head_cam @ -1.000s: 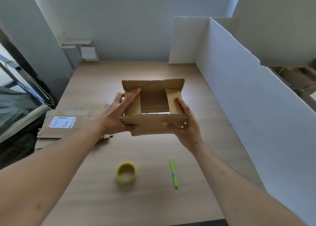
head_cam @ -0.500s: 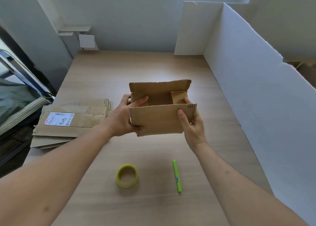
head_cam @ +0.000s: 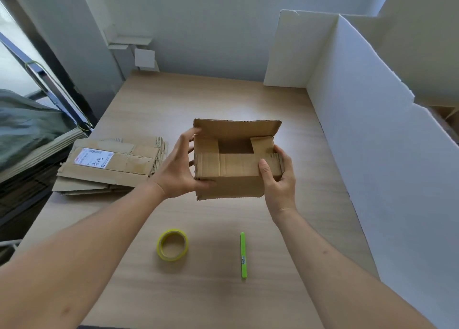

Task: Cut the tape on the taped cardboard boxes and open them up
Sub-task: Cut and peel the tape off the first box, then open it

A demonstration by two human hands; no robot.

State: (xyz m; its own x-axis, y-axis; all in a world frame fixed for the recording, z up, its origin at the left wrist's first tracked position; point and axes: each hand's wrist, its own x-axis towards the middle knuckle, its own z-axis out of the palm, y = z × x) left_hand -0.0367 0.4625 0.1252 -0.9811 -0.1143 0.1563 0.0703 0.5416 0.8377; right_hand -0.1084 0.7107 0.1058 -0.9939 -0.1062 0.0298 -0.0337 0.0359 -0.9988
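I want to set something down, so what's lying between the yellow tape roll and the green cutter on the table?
Nothing: in the head view, only bare wooden table separates the yellow tape roll from the slim green cutter.

You hold a plain brown corrugated cardboard box (head_cam: 231,177). At nine o'clock of it, flattened brown cardboard sheets (head_cam: 111,167) carry a white printed label (head_cam: 94,157). At six o'clock: a yellow tape roll (head_cam: 172,245), a lime-green slim cutter (head_cam: 243,255), on the pale wood-grain table (head_cam: 198,291).
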